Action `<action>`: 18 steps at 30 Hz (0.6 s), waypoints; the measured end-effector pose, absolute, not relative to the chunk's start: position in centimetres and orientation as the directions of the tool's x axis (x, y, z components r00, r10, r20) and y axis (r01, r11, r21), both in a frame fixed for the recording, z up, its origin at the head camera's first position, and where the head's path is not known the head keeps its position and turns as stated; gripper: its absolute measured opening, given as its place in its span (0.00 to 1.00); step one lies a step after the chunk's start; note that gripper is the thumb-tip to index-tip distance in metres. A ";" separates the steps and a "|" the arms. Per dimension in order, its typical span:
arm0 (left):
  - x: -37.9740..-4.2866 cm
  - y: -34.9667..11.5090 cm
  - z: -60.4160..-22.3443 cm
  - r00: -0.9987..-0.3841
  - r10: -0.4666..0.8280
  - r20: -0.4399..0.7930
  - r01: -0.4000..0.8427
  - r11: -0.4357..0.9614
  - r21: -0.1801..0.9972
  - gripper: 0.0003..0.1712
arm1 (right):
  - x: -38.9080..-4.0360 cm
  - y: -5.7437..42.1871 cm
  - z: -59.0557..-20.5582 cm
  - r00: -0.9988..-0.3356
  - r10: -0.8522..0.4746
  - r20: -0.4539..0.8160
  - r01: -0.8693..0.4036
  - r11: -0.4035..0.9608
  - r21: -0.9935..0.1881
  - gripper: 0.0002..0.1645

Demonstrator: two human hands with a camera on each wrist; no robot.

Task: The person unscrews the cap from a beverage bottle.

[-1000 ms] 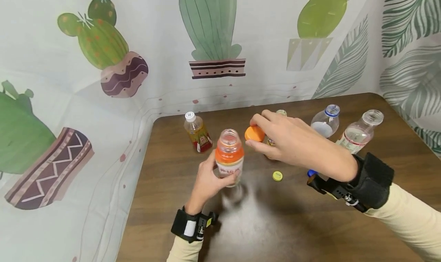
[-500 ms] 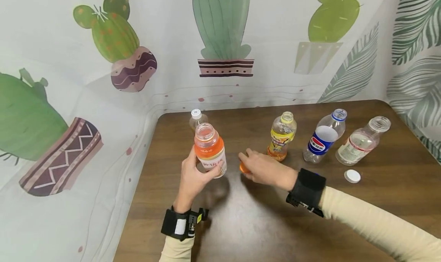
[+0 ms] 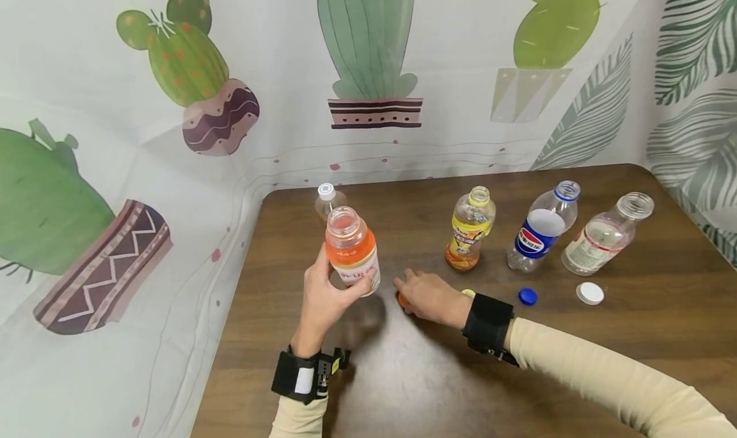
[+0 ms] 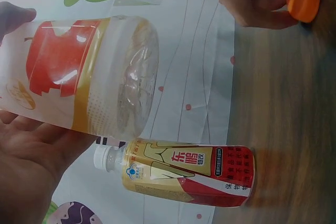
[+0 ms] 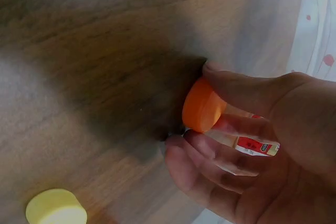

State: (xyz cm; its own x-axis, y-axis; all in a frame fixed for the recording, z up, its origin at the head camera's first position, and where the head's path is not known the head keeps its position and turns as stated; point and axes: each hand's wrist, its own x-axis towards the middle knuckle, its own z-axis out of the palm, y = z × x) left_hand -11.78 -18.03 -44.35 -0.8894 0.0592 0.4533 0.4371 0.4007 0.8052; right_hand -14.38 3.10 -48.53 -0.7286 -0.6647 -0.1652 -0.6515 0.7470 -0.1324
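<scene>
My left hand grips a clear plastic bottle with an orange and white label, lifted off the table and tilted, its mouth uncapped. Low over the tabletop, my right hand pinches an orange bottle cap between thumb and fingers, fingertips right at the wood. Behind the gripped bottle stands a small drink bottle with a white cap, mostly hidden in the head view. A yellow cap lies on the table beside my right hand, partly covered by the wrist in the head view.
Uncapped bottles stand at the back right: one with a yellow label, one with a blue label and a wide-mouthed clear one. In front lie a blue cap and a white cap. A cactus-print cloth hangs behind the table.
My right hand has come down from near the bottle's mouth to the tabletop with the orange cap. The left hand has shifted the bottle leftward, and the view has shifted slightly.
</scene>
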 end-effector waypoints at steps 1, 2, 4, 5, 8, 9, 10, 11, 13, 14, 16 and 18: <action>-11.8 -18.0 -44.3 -0.889 0.062 0.454 0.438 0.403 0.803 0.34 | -14.4 3.1 -48.5 -0.729 -0.666 -0.159 -0.654 0.746 -0.124 0.34; -11.8 -18.1 -44.3 -0.888 0.063 0.455 0.439 0.406 0.801 0.34 | -14.3 3.1 -48.5 -0.733 -0.663 -0.153 -0.650 0.749 -0.128 0.34; -11.8 -18.1 -44.3 -0.887 0.062 0.457 0.439 0.416 0.796 0.34 | -14.3 3.2 -48.3 -0.741 -0.659 -0.130 -0.643 0.752 -0.146 0.33; -11.8 -18.1 -44.3 -0.887 0.059 0.459 0.439 0.421 0.794 0.34 | -14.3 3.4 -48.0 -0.746 -0.656 -0.115 -0.638 0.753 -0.159 0.33; -11.6 -18.2 -44.5 -0.887 0.049 0.459 0.434 0.430 0.792 0.33 | -14.3 4.2 -46.5 -0.772 -0.634 -0.034 -0.613 0.758 -0.224 0.29; -11.5 -18.2 -44.6 -0.888 0.046 0.457 0.430 0.431 0.793 0.33 | -14.3 4.5 -45.7 -0.781 -0.624 0.011 -0.607 0.755 -0.247 0.28; -11.5 -18.2 -44.8 -0.890 0.041 0.454 0.426 0.430 0.796 0.33 | -14.2 4.8 -44.6 -0.791 -0.609 0.059 -0.599 0.751 -0.280 0.27; -11.5 -18.3 -44.9 -0.892 0.039 0.450 0.422 0.427 0.799 0.33 | -14.2 5.1 -43.5 -0.796 -0.595 0.109 -0.593 0.733 -0.332 0.26; -11.4 -18.2 -45.1 -0.895 0.035 0.445 0.418 0.418 0.807 0.34 | -14.1 5.5 -41.3 -0.795 -0.572 0.204 -0.594 0.663 -0.455 0.27; -11.5 -18.2 -45.2 -0.895 0.036 0.444 0.418 0.414 0.809 0.35 | -14.0 5.6 -40.3 -0.791 -0.563 0.241 -0.596 0.616 -0.515 0.29; -11.6 -17.9 -45.3 -0.897 0.051 0.440 0.421 0.407 0.811 0.36 | -13.7 5.5 -38.7 -0.781 -0.554 0.289 -0.596 0.524 -0.608 0.36; -11.6 -17.4 -45.4 -0.898 0.075 0.435 0.425 0.409 0.808 0.37 | -13.4 5.2 -37.8 -0.768 -0.557 0.317 -0.602 0.457 -0.655 0.44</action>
State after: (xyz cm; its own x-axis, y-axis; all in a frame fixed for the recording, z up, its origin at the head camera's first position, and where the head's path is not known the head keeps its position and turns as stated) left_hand -11.59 -17.44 -45.38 -0.8976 0.0746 0.4345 0.4250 0.4090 0.8076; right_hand -13.39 5.19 -37.85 -0.7676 -0.5569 0.3174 -0.6022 0.4570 -0.6546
